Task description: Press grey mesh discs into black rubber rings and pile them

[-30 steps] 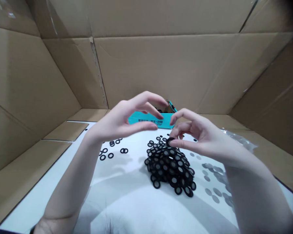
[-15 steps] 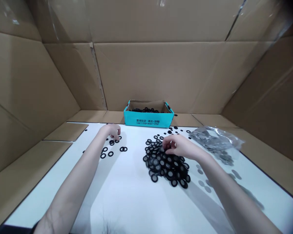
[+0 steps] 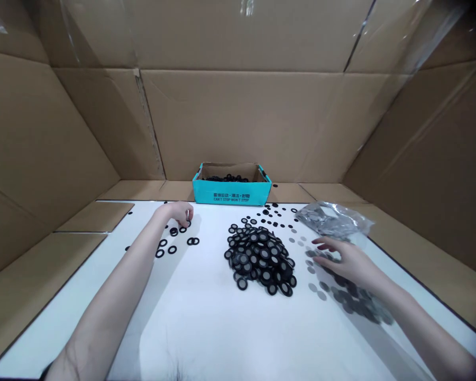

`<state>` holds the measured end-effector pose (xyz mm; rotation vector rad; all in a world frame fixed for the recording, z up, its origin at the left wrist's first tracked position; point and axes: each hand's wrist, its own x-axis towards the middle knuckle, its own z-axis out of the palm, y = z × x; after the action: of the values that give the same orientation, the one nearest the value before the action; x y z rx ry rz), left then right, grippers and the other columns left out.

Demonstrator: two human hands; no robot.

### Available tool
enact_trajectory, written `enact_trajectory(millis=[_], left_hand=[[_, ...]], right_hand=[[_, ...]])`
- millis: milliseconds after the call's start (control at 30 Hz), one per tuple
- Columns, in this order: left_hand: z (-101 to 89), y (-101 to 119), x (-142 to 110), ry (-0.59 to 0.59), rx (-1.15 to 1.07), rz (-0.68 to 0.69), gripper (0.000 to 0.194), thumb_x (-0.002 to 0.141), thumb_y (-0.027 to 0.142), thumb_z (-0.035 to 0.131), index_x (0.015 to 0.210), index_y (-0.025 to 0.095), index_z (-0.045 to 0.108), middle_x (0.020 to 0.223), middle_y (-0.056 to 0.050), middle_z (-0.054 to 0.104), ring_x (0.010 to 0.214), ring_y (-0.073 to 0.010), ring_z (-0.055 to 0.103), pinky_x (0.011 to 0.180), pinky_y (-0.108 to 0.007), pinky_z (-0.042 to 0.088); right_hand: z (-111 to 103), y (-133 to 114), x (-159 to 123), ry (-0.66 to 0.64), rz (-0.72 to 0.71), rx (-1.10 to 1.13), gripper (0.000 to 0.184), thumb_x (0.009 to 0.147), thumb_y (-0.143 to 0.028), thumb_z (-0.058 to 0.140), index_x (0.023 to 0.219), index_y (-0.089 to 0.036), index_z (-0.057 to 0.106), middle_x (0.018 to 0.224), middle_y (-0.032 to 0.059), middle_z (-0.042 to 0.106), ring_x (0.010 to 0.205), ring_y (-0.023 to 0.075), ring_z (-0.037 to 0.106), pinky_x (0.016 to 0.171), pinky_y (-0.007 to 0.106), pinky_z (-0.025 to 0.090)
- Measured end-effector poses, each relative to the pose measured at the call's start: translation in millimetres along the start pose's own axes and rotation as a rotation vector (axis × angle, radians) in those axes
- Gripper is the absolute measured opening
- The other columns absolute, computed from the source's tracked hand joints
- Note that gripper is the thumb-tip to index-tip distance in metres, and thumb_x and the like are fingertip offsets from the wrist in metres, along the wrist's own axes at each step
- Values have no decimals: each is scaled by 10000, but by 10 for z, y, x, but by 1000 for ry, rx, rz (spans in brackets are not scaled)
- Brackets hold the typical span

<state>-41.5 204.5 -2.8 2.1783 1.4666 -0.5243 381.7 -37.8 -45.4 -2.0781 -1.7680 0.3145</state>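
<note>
**Both Sides Busy, and Plenty That Could Scatter**

Out on the left, the left hand (image 3: 181, 212) was curled low over the loose black rings (image 3: 174, 232), one ring right at the fingertips; pinched or merely touched, I couldn't tell! Across on the other side, the right hand (image 3: 343, 258) was spread, thumb and fingers apart with nothing seen between them, reaching over the scattered grey discs (image 3: 355, 302). Between the two, on the white table (image 3: 190, 328), sat the heap of black rings with grey centres (image 3: 264, 259), neither hand touching it.

And here was the danger! Those flat discs overlapped, so a pinch there could well have brought up two together, or skated one under its neighbour. The clear plastic bag (image 3: 335, 219) lay just beyond the right hand; a careless brush might have dragged it and spilled more. The heap looked loose too, and a low sweep across could have toppled its edge. On the left, a slipping fingertip might have flicked a ring toward the teal box (image 3: 232, 193) at the back.
</note>
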Motion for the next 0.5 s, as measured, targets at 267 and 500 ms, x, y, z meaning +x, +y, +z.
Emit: enact_trajectory(millis=[267,500], left_hand=[[-25,76,-55,22,-31,52,349,980,345,630,1267,146,603,1231,-99,648,1051,-219,668,897,-424,593],[-60,93,-112,33,-39,74,351,981,342,630,1270,146,600,1223,-98,651,1038,-214,671,887,-418,596]], right_hand=[[207,57,-132,127,85,9,299,782,-429,572,961,-247,729,971,126,806,1004,402,729,830,518,546],[180,38,-44,162,99,72,261,771,-435,583,900,-244,705,916,105,814,925,362,745,826,490,544]])
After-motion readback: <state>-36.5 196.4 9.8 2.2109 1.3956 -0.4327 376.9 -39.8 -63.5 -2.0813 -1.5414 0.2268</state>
